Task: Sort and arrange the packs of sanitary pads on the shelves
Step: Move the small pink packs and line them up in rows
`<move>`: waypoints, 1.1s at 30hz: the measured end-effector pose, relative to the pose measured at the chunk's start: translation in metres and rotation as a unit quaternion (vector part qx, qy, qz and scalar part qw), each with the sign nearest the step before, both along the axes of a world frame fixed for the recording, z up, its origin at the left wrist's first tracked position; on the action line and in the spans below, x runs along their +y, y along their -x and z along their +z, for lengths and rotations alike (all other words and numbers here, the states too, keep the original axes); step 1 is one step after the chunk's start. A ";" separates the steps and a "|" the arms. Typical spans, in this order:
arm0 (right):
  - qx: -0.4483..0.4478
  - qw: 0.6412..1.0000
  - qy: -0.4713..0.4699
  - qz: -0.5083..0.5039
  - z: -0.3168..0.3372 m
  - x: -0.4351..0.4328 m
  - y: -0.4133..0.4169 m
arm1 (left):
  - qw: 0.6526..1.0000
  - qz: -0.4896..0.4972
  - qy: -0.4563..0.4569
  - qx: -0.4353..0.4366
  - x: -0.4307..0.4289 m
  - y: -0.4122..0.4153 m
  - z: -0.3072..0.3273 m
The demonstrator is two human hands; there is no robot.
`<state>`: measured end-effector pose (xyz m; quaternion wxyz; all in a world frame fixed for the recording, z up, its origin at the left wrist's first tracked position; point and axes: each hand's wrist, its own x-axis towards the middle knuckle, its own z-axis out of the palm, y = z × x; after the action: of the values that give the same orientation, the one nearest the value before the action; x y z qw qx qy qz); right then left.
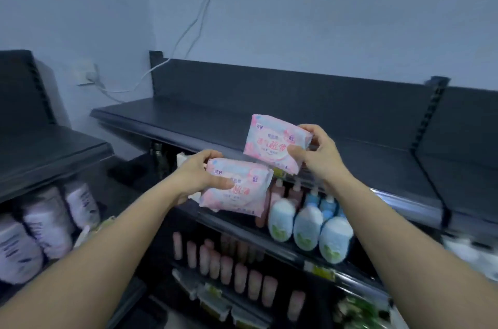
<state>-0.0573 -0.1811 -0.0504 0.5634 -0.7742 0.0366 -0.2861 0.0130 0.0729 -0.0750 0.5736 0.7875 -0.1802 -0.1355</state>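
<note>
Pad pack in left hand grip, thumb on front; second pack in right hand grip, higher; arms outstretched.

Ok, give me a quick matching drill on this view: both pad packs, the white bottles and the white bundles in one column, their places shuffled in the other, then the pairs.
Things:
1. left pack, gripped by the left hand
2. right pack, gripped by the right hand
3. white bottles
4. white bundles

Places:
A. on the shelf just under the top shelf
B. held higher, at the top shelf's front edge
C. in the left shelving unit
D. held lower, below the top shelf's edge

Pairs: 1-D, 2-B, 3-A, 4-C.
</note>
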 end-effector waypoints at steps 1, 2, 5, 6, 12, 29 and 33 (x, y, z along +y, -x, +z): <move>-0.002 1.000 -0.004 -0.016 0.001 -0.020 0.016 | 1.000 -0.018 -0.003 -0.006 -0.022 0.009 0.003; -0.004 0.999 -0.010 -0.032 0.002 -0.041 0.031 | 0.999 -0.034 -0.003 -0.011 -0.045 0.017 0.004; 0.002 0.997 -0.017 -0.074 0.005 -0.103 0.081 | 0.997 -0.079 0.007 -0.014 -0.111 0.046 0.007; 0.007 0.996 -0.014 -0.087 0.007 -0.124 0.099 | 0.995 -0.096 0.011 -0.014 -0.134 0.057 0.008; 0.016 0.988 -0.003 -0.153 0.014 -0.232 0.211 | 0.984 -0.176 0.025 -0.009 -0.265 0.134 0.015; 0.009 0.937 -0.015 -0.349 0.011 -0.451 0.429 | 0.932 -0.361 0.019 -0.014 -0.555 0.277 0.029; 0.010 0.923 -0.014 -0.384 0.007 -0.506 0.454 | 0.924 -0.381 0.022 -0.024 -0.619 0.286 0.026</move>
<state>-0.5110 -0.6871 -0.0436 0.4207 -0.6960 0.3405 -0.4719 -0.2726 -0.5461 -0.0487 0.4916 0.6494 -0.4831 -0.3212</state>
